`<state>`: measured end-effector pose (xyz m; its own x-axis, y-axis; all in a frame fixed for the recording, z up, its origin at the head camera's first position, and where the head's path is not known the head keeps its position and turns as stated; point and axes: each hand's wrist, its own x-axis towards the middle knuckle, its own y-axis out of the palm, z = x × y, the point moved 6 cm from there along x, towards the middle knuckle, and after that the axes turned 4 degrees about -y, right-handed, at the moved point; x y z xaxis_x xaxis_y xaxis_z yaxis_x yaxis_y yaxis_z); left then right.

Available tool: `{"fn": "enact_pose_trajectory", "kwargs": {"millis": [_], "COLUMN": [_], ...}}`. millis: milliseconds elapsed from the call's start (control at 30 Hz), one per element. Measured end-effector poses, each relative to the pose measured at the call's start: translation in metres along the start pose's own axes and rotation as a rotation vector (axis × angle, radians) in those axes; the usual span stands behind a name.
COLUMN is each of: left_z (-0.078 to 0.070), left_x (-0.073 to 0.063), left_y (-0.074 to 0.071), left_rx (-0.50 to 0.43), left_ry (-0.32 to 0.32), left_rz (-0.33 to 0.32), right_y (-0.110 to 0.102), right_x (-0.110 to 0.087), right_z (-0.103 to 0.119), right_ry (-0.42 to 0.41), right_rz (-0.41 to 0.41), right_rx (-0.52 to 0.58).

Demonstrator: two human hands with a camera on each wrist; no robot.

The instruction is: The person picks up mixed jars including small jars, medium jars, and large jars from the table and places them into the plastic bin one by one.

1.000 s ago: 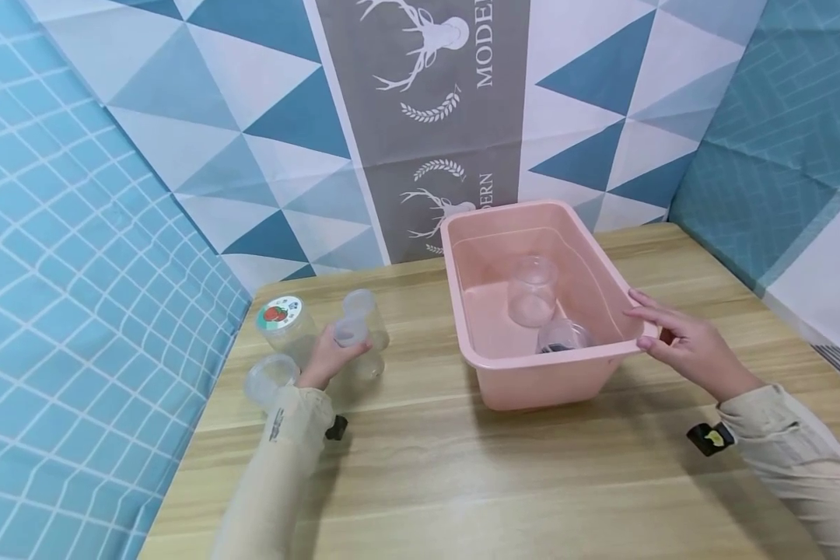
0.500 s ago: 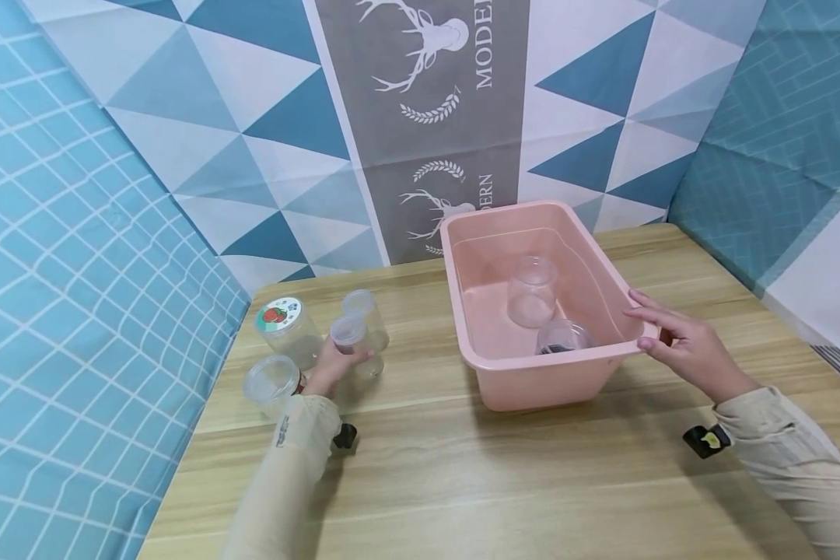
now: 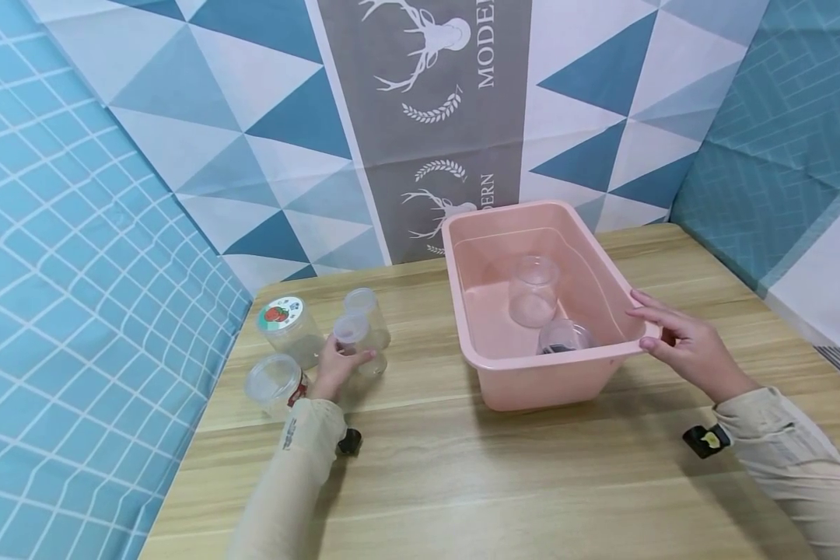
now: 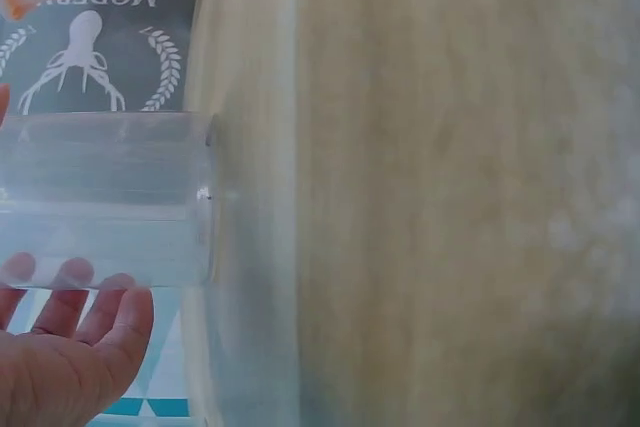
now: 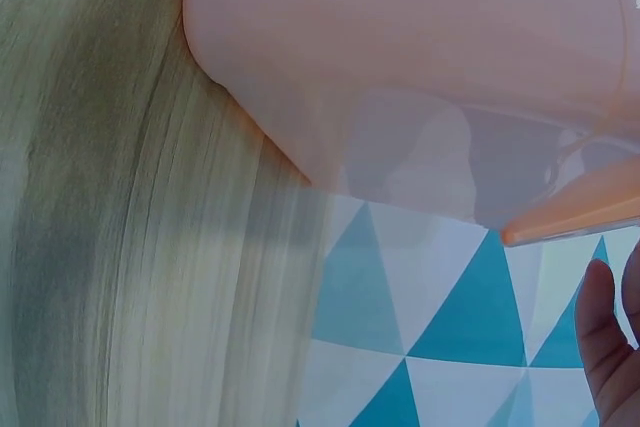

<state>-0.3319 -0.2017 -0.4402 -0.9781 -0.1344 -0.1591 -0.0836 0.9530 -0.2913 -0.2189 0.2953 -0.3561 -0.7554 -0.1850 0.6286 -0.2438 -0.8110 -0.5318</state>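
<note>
My left hand (image 3: 334, 369) grips a slim clear plastic jar (image 3: 353, 330) standing upright on the table. In the left wrist view, the fingertips press one side of that jar (image 4: 110, 197), and the thumb shows only at the frame's left edge. Just behind it stands a similar clear jar (image 3: 364, 307). Left of the hand are a wider jar with a green and red tomato-picture lid (image 3: 280, 314) and a clear jar (image 3: 271, 379) with a red label partly showing. My right hand (image 3: 693, 346) pinches the near right corner of the pink basin's rim (image 3: 472, 356).
Inside the basin are an upright clear jar (image 3: 533, 292) and another clear jar (image 3: 565, 336) with something dark on it, near the front wall. A wooden table (image 3: 434, 474) runs beneath everything. Patterned cloth (image 3: 266, 179) lines the back and sides.
My left hand and forearm have shifted very slightly to the right, and the red label on the nearest jar has come into view. The right hand keeps its hold on the basin.
</note>
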Motion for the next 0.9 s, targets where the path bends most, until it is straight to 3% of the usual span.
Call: {"fn": "enact_pose_trajectory", "kwargs": {"millis": [300,467,700,900], "left_z": [-0.005,-0.01,-0.02,-0.032], "left_x": [-0.003,-0.007,-0.01,-0.01], "left_y": [0.0,-0.001,-0.006,-0.008], "left_rx": [0.013,-0.044,-0.108,-0.157], "left_ry": [0.034,0.055,0.09,0.101], "left_rz": [-0.047,-0.075,-0.101,-0.113], "right_y": [0.001,0.0,0.001,-0.001], "right_x": [0.001,0.002,0.0,0.001], "right_z": [0.002,0.002,0.0,0.001], "right_ry": [0.041,0.029,0.087,0.053], "right_rz": [0.022,0.018,0.021,0.002], "right_rx": [-0.009,-0.017,-0.005,-0.011]}}
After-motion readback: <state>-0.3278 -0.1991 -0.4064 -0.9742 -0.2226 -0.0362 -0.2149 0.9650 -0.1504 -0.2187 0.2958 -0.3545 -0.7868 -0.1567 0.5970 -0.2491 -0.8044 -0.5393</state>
